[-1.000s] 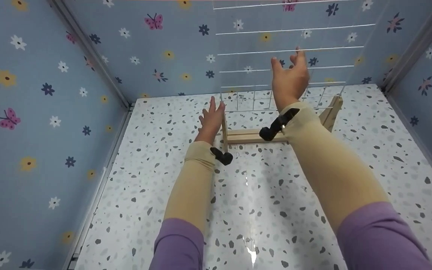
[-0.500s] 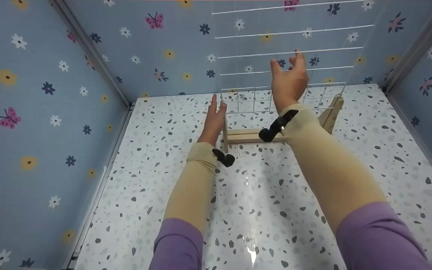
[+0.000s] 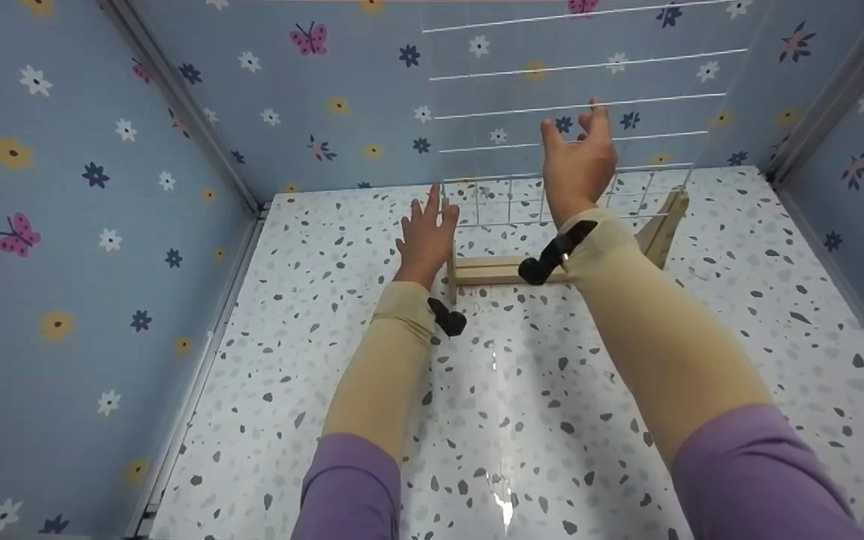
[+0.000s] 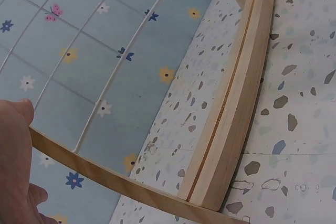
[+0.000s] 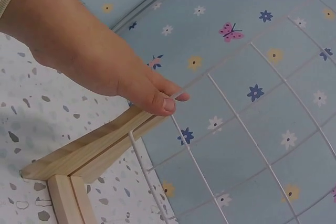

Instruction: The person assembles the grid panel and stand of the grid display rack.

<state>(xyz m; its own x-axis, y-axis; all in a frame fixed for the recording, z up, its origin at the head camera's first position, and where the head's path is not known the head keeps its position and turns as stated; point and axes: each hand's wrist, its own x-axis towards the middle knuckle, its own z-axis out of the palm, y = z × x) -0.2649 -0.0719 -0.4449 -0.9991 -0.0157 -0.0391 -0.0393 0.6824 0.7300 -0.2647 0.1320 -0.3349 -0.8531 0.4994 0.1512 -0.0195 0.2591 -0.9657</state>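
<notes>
A white wire grid panel [image 3: 507, 199] rises from a pale wooden stand [image 3: 488, 276] with a side leg at each end. My left hand [image 3: 426, 240] lies beside the stand's left leg, fingers straight and spread. In the left wrist view this hand [image 4: 16, 161] overlaps the upper end of the curved wooden leg [image 4: 131, 186]. My right hand [image 3: 580, 169] is raised before the grid, thumb and fingers apart, curled around nothing. From the right wrist view, the thumb of this right hand [image 5: 113, 64] overlaps the grid's edge near the right leg [image 5: 89, 148].
White speckled floor [image 3: 552, 420] lies under the stand. A blue flowered back wall [image 3: 372, 82] stands behind the grid, with matching side walls [image 3: 79, 285] left and right. A metal strip [image 3: 184, 112] runs down the left corner.
My left hand has shifted slightly up and right, its fingers closing together, then spreading again. The grid's left side sits slightly lower in the head view. My right hand has hardly moved.
</notes>
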